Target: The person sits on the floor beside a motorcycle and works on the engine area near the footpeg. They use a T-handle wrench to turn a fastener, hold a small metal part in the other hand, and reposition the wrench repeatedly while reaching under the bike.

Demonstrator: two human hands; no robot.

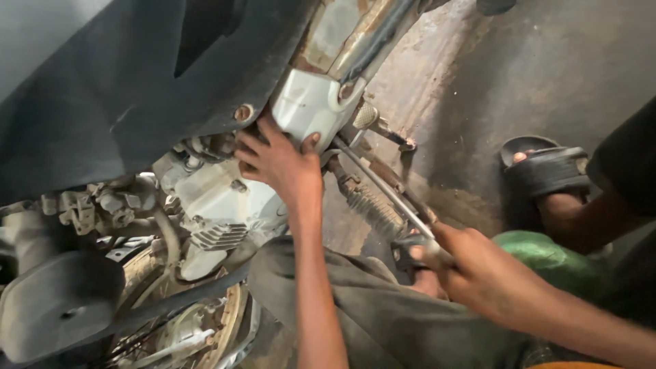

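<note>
Dull silver cast-metal engine casing, greasy and matt. Rusty threaded metal rod, rough. Matt black plastic motorcycle side panel, dusty; stained, rough concrete floor.

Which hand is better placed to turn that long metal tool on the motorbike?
The right hand, probably. It already grips the long metal tool at its near end. The left hand is busy, pressed flat against the silver engine cover, farther up.
</note>
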